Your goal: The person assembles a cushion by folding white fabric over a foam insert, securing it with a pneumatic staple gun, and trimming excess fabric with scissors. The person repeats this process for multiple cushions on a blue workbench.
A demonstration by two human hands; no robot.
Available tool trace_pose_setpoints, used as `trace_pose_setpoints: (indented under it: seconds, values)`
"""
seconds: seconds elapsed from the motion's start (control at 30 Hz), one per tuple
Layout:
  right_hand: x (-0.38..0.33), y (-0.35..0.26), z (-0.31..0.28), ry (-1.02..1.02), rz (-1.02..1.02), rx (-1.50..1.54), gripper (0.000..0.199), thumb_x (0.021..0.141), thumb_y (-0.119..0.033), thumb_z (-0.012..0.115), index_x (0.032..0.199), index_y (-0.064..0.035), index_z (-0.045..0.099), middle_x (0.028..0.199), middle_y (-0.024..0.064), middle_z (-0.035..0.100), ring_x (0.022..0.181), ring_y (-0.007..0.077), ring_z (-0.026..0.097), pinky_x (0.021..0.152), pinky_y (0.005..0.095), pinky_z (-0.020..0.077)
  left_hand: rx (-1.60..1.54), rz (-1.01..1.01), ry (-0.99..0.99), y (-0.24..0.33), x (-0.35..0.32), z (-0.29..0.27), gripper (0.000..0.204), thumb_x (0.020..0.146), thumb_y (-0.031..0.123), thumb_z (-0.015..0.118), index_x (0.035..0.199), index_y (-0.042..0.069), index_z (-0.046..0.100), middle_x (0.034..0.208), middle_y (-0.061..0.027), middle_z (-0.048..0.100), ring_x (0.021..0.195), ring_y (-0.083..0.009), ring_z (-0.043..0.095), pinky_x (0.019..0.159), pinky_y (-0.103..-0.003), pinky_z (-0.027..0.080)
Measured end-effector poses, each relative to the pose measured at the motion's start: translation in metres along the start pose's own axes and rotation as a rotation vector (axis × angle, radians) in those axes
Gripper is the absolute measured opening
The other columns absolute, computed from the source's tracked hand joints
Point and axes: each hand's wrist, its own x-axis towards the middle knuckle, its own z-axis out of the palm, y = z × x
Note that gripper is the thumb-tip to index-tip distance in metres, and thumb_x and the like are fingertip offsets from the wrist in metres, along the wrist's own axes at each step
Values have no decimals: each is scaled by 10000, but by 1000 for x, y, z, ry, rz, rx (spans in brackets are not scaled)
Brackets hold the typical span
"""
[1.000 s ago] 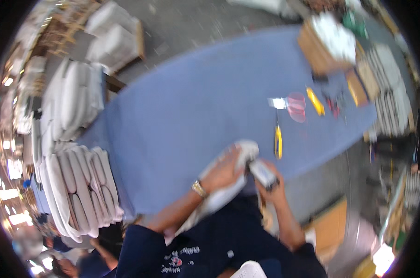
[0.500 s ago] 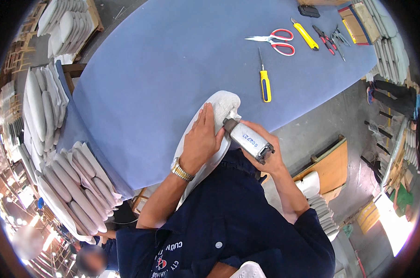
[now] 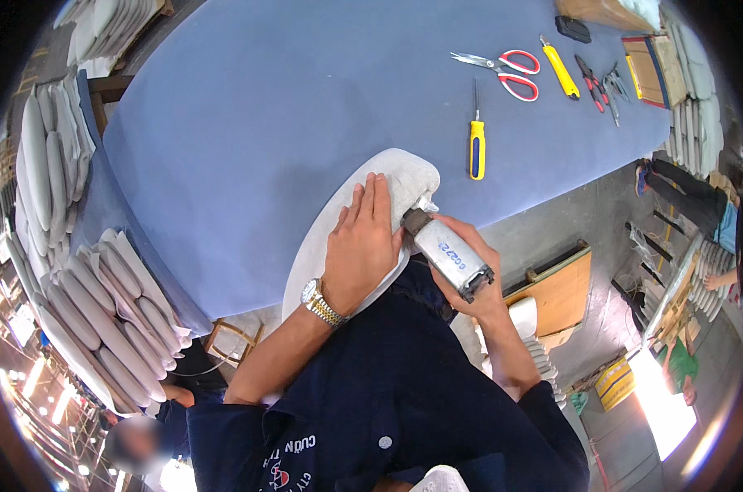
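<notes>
A light grey upholstered cushion pad (image 3: 415, 170) lies along the near edge of the blue table, partly over my lap. My left hand (image 3: 361, 256) rests flat on top of it, fingers stretched and close together, a watch on the wrist. In my right hand (image 3: 488, 291) is a white and grey staple gun (image 3: 449, 254), fingers wrapped round its far side. Its dark nose meets the right edge of the pad, by a tuft of loose white fabric (image 3: 425, 204). The pad's lower part is hidden by my left arm.
On the blue table (image 3: 224, 164) lie a yellow screwdriver (image 3: 477, 152), red-handled scissors (image 3: 515, 74), a yellow cutter knife (image 3: 560, 68), pliers (image 3: 591, 82) and a black case (image 3: 572, 29). Stacked pads (image 3: 100, 303) stand at left. Other people are at the left and right edges.
The pad has turned a little, and more of its upper face shows. Both hands and the staple gun keep nearly the same places on it. The view has shifted slightly.
</notes>
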Motion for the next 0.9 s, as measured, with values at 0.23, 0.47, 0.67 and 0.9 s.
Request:
trace_pose_setpoints:
  seconds: [0.23, 0.47, 0.67, 0.9]
  values:
    - [-8, -1, -3, -46, -70, 11, 594, 826, -6, 728, 1404, -4, 591, 1273, 137, 698, 1098, 165, 692, 961, 288, 528, 9, 25, 6, -1, -1, -2, 877, 822, 67, 746, 1563, -90, 302, 1573, -313, 420, 1435, -450, 465, 1144, -453, 458]
    - [1, -14, -4, -88, 18, -17, 597, 803, -72, 756, 1379, -46, 604, 1243, 157, 710, 1120, 242, 716, 951, 323, 541, 10, -9, -33, 1, -2, -3, 825, 837, 68, 711, 1550, -88, 328, 1582, -300, 418, 1439, -441, 468, 1130, -497, 470]
    - [2, -7, 0, -58, -11, 10, 583, 781, -41, 726, 1351, -67, 611, 1217, 151, 718, 1096, 248, 727, 947, 327, 538, 23, -17, 8, 4, -2, 1, 802, 832, 25, 671, 1546, -91, 325, 1571, -298, 434, 1413, -452, 492, 1113, -512, 484]
    - [-15, 19, 6, 41, -63, 21, 536, 805, -51, 759, 1325, -49, 627, 1155, 128, 740, 1060, 188, 715, 935, 327, 541, -82, 111, -68, -7, -4, 6, 848, 889, 171, 709, 1601, -17, 288, 1618, -311, 355, 1518, -430, 344, 1201, -502, 373]
